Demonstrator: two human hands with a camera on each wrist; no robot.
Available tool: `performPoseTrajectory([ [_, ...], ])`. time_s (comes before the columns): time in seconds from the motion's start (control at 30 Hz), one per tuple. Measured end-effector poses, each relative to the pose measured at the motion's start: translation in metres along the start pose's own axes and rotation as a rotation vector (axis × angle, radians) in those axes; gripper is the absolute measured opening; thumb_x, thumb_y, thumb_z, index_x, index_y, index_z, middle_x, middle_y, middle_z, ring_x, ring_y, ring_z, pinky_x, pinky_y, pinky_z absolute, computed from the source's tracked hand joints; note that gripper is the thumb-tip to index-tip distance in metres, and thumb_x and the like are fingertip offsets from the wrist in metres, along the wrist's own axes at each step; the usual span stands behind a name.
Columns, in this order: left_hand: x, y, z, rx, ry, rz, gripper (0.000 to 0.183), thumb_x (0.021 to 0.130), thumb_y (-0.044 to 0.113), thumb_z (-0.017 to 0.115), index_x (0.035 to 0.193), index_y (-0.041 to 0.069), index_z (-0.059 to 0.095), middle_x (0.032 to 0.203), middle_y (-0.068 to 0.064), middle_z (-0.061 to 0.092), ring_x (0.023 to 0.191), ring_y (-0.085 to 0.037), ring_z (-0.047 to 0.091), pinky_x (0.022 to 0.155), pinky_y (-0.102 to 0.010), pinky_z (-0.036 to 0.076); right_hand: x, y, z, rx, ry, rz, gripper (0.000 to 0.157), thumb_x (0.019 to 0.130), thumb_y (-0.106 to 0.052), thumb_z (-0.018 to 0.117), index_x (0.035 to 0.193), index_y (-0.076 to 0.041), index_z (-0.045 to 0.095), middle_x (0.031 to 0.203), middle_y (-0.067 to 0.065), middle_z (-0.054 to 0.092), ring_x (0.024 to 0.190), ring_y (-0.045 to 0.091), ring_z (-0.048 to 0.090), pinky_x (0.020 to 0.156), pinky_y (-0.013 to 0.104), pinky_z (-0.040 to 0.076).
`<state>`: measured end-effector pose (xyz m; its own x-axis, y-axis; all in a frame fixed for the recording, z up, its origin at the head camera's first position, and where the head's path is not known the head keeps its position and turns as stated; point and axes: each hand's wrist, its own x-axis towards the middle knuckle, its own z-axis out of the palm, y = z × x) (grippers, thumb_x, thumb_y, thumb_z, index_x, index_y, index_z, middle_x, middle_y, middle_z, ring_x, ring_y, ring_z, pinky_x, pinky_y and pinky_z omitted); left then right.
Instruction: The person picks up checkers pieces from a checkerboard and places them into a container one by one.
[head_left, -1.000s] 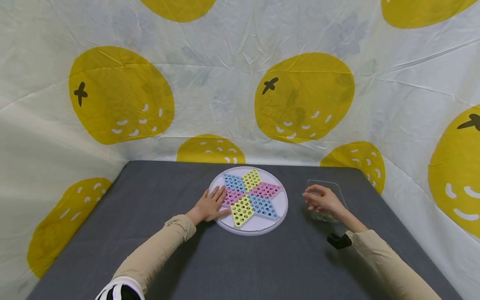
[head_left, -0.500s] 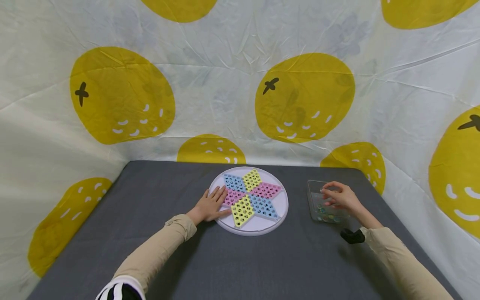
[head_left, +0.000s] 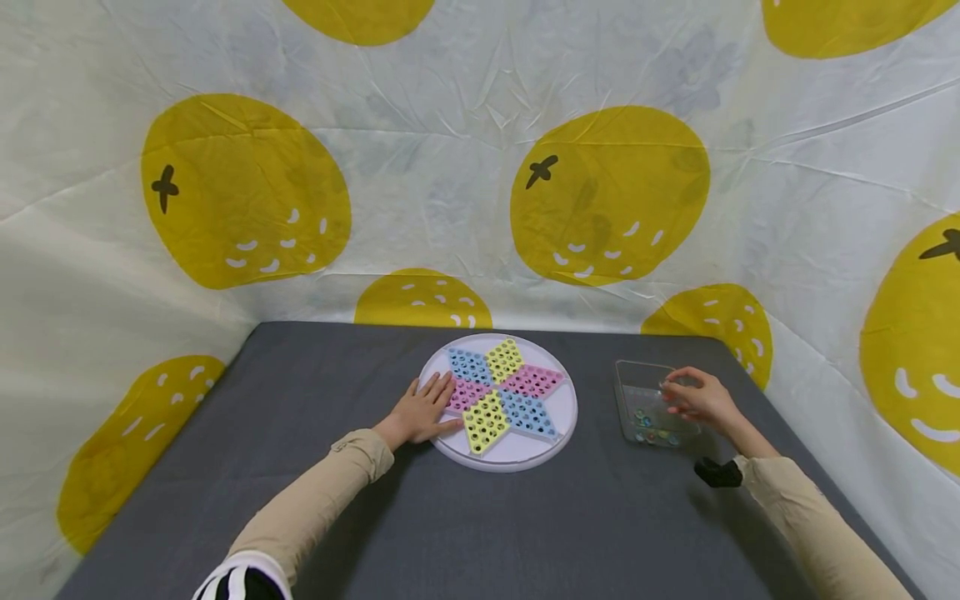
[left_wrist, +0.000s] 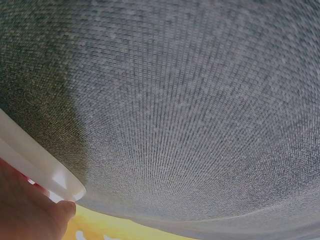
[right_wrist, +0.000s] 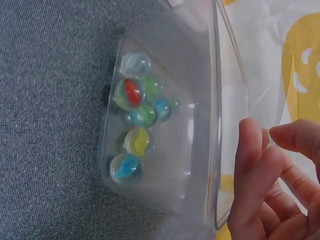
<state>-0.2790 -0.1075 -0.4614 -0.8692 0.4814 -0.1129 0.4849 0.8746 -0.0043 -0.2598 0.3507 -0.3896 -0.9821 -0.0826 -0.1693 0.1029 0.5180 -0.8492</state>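
In the head view, my left hand (head_left: pixel 418 413) rests with spread fingers on the left edge of a round white Chinese checkers board (head_left: pixel 551 446), which has a pink, yellow and blue star of holes. The left wrist view shows only the board's rim (left_wrist: pixel 47 172) beside part of that hand. At the right, my right hand (head_left: pixel 705 403) is over a clear plastic box (head_left: pixel 624 408). Its thumb and index finger pinch a small glassy marble (right_wrist: pixel 270 136), mostly hidden by the fingertips. Several glass marbles (right_wrist: pixel 131 93) with coloured swirls lie inside the box along one side.
A dark grey cloth (head_left: pixel 300 500) covers the table. Behind it and at both sides hangs a white curtain (head_left: pixel 427 192) printed with big yellow fruit. A black strap piece (head_left: pixel 717 472) sticks out at the right wrist.
My right hand has moved right, from the box's left side to over its right part, uncovering the marbles inside. The left hand and the board stay in place.
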Motion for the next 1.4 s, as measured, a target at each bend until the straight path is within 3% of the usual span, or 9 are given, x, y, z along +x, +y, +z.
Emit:
performPoseTrajectory([
  [0.37, 0.000, 0.003, -0.001, -0.007, -0.003, 0.002, 0.079, 0.087, 0.061, 0.032, 0.144, 0.009, 0.015, 0.152, -0.007, 0.009, 0.139, -0.026, 0.011, 0.108, -0.051, 0.013, -0.004, 0.002, -0.001, 0.001, 0.006, 0.026, 0.046, 0.091, -0.030, 0.049, 0.120, 0.004, 0.039, 0.073, -0.016, 0.063, 0.065, 0.008, 0.066, 0.055, 0.025, 0.050],
  [0.7, 0.002, 0.003, -0.001, 0.000, 0.001, 0.001, 0.078, 0.088, 0.060, 0.032, 0.144, 0.009, 0.015, 0.152, -0.007, 0.009, 0.139, -0.027, 0.011, 0.108, -0.052, 0.013, -0.003, 0.006, -0.002, 0.006, 0.031, 0.002, 0.043, 0.091, -0.033, 0.047, 0.119, 0.001, 0.044, 0.072, -0.017, 0.062, 0.065, 0.008, 0.066, 0.056, 0.026, 0.051],
  [0.9, 0.000, 0.003, -0.003, 0.020, 0.006, 0.003, 0.078, 0.088, 0.061, 0.031, 0.144, 0.009, 0.014, 0.152, -0.007, 0.010, 0.139, -0.025, 0.011, 0.109, -0.051, 0.014, -0.004, 0.001, 0.006, -0.024, 0.039, -0.014, 0.047, 0.092, -0.032, 0.047, 0.121, 0.004, 0.042, 0.077, -0.009, 0.066, 0.067, 0.013, 0.067, 0.061, 0.031, 0.053],
  [1.13, -0.002, 0.003, -0.003, 0.040, 0.024, -0.006, 0.078, 0.087, 0.061, 0.030, 0.144, 0.009, 0.016, 0.152, -0.007, 0.010, 0.139, -0.024, 0.012, 0.109, -0.049, 0.015, -0.009, -0.017, 0.026, -0.135, 0.056, -0.125, 0.046, 0.091, -0.028, 0.049, 0.120, 0.007, 0.046, 0.084, 0.007, 0.069, 0.067, 0.018, 0.067, 0.062, 0.037, 0.053],
  [1.27, -0.002, 0.002, -0.002, 0.040, 0.038, -0.014, 0.077, 0.088, 0.060, 0.031, 0.144, 0.009, 0.017, 0.151, -0.008, 0.010, 0.139, -0.024, 0.013, 0.109, -0.050, 0.015, -0.011, -0.023, 0.037, -0.207, 0.054, -0.210, 0.037, 0.092, -0.023, 0.050, 0.116, 0.005, 0.051, 0.089, 0.019, 0.067, 0.069, 0.022, 0.066, 0.061, 0.037, 0.053],
  [1.4, -0.002, 0.001, -0.001, 0.014, 0.059, -0.015, 0.074, 0.089, 0.057, 0.032, 0.143, 0.009, 0.017, 0.151, -0.009, 0.011, 0.139, -0.025, 0.013, 0.108, -0.050, 0.015, -0.012, -0.028, 0.049, -0.270, 0.066, -0.288, 0.030, 0.091, -0.020, 0.051, 0.112, 0.000, 0.055, 0.091, 0.022, 0.065, 0.072, 0.028, 0.065, 0.060, 0.036, 0.052],
])
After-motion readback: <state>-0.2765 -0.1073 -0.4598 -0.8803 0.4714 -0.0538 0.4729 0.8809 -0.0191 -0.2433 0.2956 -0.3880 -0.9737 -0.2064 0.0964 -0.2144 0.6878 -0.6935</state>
